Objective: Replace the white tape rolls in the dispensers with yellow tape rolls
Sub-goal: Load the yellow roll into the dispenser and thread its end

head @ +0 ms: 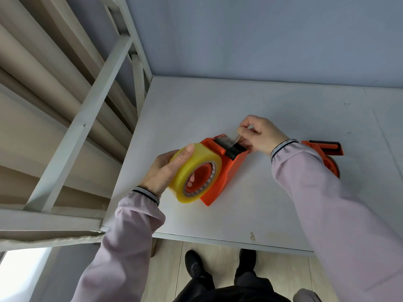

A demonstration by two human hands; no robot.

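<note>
Yellow tape roll (196, 173), seated in the orange dispenser (226, 168) on the bench (283, 203), is steadied by the left hand (168, 171) wrapped around it; the tape's free end (236, 138) is pinched by the right hand (259, 132), presumably for threading over the cutter.

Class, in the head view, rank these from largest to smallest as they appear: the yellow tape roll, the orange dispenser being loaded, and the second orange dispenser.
1. Orange dispenser being loaded, though the roll hides part.
2. Yellow tape roll, close behind it.
3. Second orange dispenser: mostly hidden by the sleeve, so its rank is unsure.
</note>
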